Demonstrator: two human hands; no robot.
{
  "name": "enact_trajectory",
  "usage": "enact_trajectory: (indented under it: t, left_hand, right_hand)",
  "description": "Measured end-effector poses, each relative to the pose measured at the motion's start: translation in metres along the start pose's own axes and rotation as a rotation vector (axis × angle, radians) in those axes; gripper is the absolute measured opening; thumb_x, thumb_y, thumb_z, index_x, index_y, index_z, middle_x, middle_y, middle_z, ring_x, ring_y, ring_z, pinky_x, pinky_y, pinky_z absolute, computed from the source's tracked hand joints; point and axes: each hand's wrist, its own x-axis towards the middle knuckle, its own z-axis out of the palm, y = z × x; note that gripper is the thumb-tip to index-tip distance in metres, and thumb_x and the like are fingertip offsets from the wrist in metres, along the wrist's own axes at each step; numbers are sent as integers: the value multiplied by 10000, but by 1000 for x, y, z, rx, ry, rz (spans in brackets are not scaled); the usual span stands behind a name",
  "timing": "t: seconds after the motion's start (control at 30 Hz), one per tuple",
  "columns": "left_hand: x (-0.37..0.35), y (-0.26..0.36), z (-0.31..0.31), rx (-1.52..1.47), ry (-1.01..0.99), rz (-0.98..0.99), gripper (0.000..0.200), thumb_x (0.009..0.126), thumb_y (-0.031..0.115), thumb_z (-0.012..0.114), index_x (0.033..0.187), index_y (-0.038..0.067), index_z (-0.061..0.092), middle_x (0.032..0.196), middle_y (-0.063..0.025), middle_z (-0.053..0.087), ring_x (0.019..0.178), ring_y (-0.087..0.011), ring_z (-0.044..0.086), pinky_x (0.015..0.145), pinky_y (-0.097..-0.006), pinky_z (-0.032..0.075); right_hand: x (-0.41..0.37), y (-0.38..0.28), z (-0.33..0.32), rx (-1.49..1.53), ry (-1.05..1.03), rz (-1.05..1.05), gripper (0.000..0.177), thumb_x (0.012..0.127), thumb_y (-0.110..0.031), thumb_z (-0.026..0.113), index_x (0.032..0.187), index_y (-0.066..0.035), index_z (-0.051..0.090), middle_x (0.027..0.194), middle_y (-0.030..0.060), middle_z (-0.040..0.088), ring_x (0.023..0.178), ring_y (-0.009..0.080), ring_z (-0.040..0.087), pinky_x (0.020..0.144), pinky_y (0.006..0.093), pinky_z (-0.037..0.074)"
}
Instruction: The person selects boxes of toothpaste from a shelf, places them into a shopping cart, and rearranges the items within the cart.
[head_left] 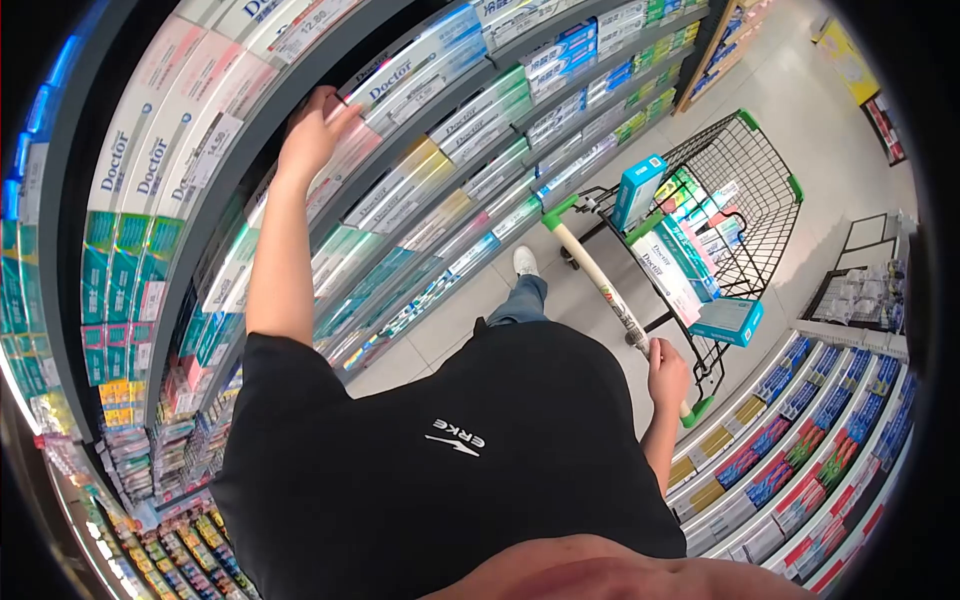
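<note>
My left hand (pixel 312 132) reaches up to the toothpaste shelf on the left, its fingertips at the boxes under a shelf edge; thumb and fingers are apart, but some fingertips are hidden. Beside it lie white and blue "Doctor" boxes (pixel 418 62). My right hand (pixel 667 374) is wrapped round the cream handle (pixel 603 283) of a shopping cart, near its green end. In the cart's black wire basket (pixel 775 180) are a teal box (pixel 637 193), white "Doctor" boxes (pixel 668 276) and another teal box (pixel 727 321).
Long shelves (pixel 190 245) of boxed toothpaste curve along my left. More shelves (pixel 800 440) with small packs stand at the lower right. A wire rack (pixel 862 290) with clear packs is at the far right. The tiled floor (pixel 440 325) shows between the left shelves and the cart.
</note>
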Motion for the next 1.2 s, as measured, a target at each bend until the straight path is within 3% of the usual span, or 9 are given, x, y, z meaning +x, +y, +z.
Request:
enact_trajectory:
  t: [0.27, 0.5, 0.57, 0.67, 0.9, 1.0, 1.07, 1.13, 1.2]
  left_hand:
    - [11, 13, -4, -5, -94, -4, 727, 990, 556, 717, 1451, 17, 560, 1358, -277, 674, 1255, -396, 671, 1066, -449, 508]
    - [42, 45, 14, 48, 76, 261, 752, 999, 582, 685, 1479, 14, 571, 1359, -255, 684, 1207, -367, 692, 1031, -433, 534]
    - [49, 56, 12, 57, -74, 90, 705, 1027, 573, 641, 1445, 8, 593, 1429, -261, 652, 1335, -414, 621, 1109, -467, 491]
    - [49, 57, 13, 22, -98, 24, 660, 1046, 560, 617, 1415, 13, 613, 1410, -252, 664, 1321, -421, 621, 1105, -475, 487]
    - [52, 55, 16, -6, -106, 21, 686, 1034, 579, 628, 1429, 19, 605, 1415, -252, 662, 1342, -409, 607, 1130, -466, 466]
    - [46, 50, 12, -18, -84, 17, 730, 1025, 598, 636, 1469, 21, 582, 1413, -261, 660, 1352, -405, 604, 1144, -448, 460]
    - [40, 22, 9, -31, 127, 57, 748, 1025, 615, 632, 1467, 12, 598, 1405, -279, 658, 1346, -403, 612, 1142, -441, 458]
    - [24, 6, -26, -119, 31, 8, 697, 1056, 624, 566, 1453, 57, 646, 1454, -236, 649, 1338, -426, 610, 1159, -455, 442]
    - [-1, -19, -38, -32, 114, -31, 654, 1069, 611, 547, 1477, 107, 638, 1463, -215, 652, 1319, -427, 621, 1147, -446, 450]
  right_hand:
    - [-2, -1, -1, 12, -1, 17, 405, 1091, -465, 550, 1077, -128, 774, 917, 159, 750, 849, 408, 720, 754, 513, 547]
    - [0, 2, 2, 2, -3, -14, 403, 1086, -458, 555, 1014, -112, 751, 917, 154, 739, 852, 411, 710, 748, 520, 540]
    - [0, 3, 1, -4, -6, -8, 397, 1084, -457, 558, 1026, -118, 756, 923, 149, 745, 857, 408, 713, 752, 517, 543]
    - [1, 1, 1, 19, 0, 0, 389, 1081, -458, 560, 1052, -130, 767, 938, 140, 757, 867, 400, 722, 761, 509, 548]
    - [-1, -2, -2, 32, -12, 19, 392, 1080, -459, 559, 1086, -132, 776, 954, 140, 765, 885, 391, 732, 773, 502, 554]
    - [0, 3, 2, 37, -5, 8, 390, 1082, -452, 560, 1095, -128, 776, 967, 143, 768, 891, 389, 736, 775, 502, 556]
    - [2, 6, 7, 38, -20, -27, 387, 1085, -446, 560, 1100, -126, 776, 975, 147, 770, 893, 388, 739, 776, 501, 557]
    - [1, 3, 3, 54, -19, 21, 382, 1094, -430, 556, 1113, -115, 772, 987, 155, 772, 898, 387, 743, 775, 494, 560]
    - [1, -2, 0, 47, -73, -21, 383, 1103, -421, 548, 1114, -106, 766, 982, 164, 770, 897, 388, 744, 770, 491, 557]
